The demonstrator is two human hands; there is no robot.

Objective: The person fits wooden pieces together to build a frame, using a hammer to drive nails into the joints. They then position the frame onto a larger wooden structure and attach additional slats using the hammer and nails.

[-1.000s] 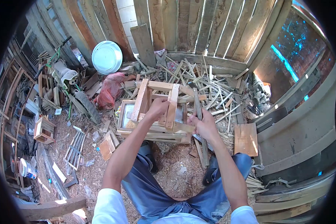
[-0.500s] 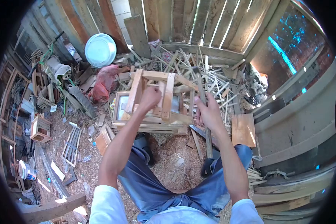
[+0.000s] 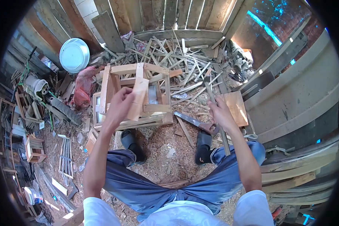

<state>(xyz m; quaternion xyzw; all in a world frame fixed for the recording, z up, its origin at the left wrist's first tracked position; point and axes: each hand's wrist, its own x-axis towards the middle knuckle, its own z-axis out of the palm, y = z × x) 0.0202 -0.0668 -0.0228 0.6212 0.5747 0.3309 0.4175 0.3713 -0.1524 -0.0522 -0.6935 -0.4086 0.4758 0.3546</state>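
Observation:
My left hand [image 3: 120, 102] has its fingers closed at the left edge of a short, pale wooden board [image 3: 140, 94]. That board is tilted up against the near side of a small open wooden frame [image 3: 106, 84]. Beneath the frame lies a flat, box-like wooden piece [image 3: 165, 119] with a pale panel inside. My right hand [image 3: 220, 112] is wrapped round a long grey-brown bar [image 3: 224, 141] with a dark upper end. It is held slanting, to the right of the frame. A handsaw [image 3: 192, 119] lies on the ground between the frame and my right hand.
Thin scrap sticks [image 3: 188, 66] are heaped behind the frame. A white basin [image 3: 74, 55] leans at the back left, near a red plastic bag [image 3: 83, 86]. A square board [image 3: 235, 108] is at the right. My shoes [image 3: 203, 148] stand on sawdust-covered ground.
The view has turned right. My left hand has come out from inside the frame and now grips the pale board. My right hand has moved away from the frame, still holding the bar.

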